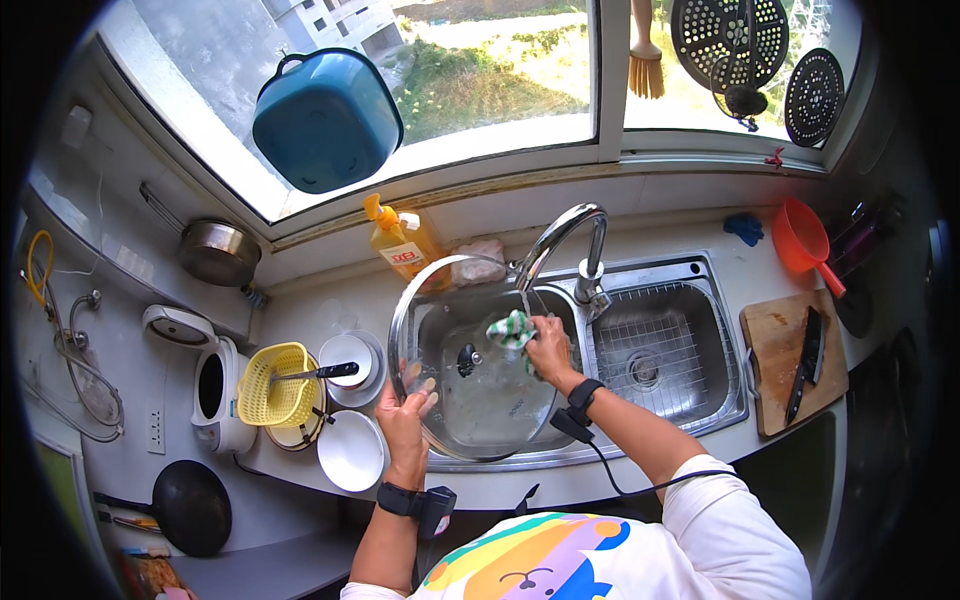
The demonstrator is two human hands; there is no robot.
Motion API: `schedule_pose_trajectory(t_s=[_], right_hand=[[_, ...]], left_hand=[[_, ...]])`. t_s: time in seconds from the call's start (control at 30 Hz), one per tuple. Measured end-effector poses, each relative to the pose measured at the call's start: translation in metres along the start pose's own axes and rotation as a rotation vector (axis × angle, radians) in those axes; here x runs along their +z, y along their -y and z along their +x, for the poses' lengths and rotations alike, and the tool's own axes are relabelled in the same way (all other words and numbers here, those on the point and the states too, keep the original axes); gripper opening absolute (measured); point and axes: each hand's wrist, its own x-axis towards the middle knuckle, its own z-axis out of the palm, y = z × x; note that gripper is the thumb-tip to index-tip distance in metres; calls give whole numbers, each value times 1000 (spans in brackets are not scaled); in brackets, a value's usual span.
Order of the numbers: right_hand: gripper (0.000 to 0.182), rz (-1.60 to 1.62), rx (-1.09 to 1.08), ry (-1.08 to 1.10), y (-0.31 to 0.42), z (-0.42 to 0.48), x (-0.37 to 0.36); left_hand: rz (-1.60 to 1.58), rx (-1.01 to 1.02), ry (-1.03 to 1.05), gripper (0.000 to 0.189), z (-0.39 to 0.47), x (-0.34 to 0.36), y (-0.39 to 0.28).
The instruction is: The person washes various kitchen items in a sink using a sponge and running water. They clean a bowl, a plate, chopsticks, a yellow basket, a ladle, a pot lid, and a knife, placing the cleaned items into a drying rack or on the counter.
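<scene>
My left hand [406, 401] grips the left rim of a large glass pot lid [480, 420], which is held over the left basin of a steel double sink [739, 390]. The lid has a metal rim and a dark knob near its middle. In my right hand [550, 346] is a green and white striped cloth [512, 331], over the upper right part of the lid. A thin stream of water runs from the curved chrome faucet [564, 225] just above the cloth and my right hand.
Left of the sink stand white bowls [351, 450], a yellow plastic basket [274, 382] and a rice cooker [223, 390]. An orange-yellow soap bottle [405, 244] is behind the sink. To the right, a knife [806, 364] lies on a wooden cutting board [772, 337], near a red ladle [799, 234].
</scene>
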Motion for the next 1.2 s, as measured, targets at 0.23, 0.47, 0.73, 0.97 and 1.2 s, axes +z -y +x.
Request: schedule_pose_trajectory(t_s=[0.23,0.47,0.73,0.97,1.2], right_hand=[[39,195,-134,74,89,11,28],[37,262,-276,341,129,-41,11],[32,197,-400,594,98,-85,-27],[27,-231,-630,540,19,-78,-40],[31,-122,-271,158,-16,-51,-48]], left_hand=[[7,-45,-6,38,9,7,8],[-100,-51,-15,25,30,1,14],[19,-33,-57,39,33,0,0],[87,24,-34,39,26,0,-11],[8,2,-42,40,22,-5,-12]])
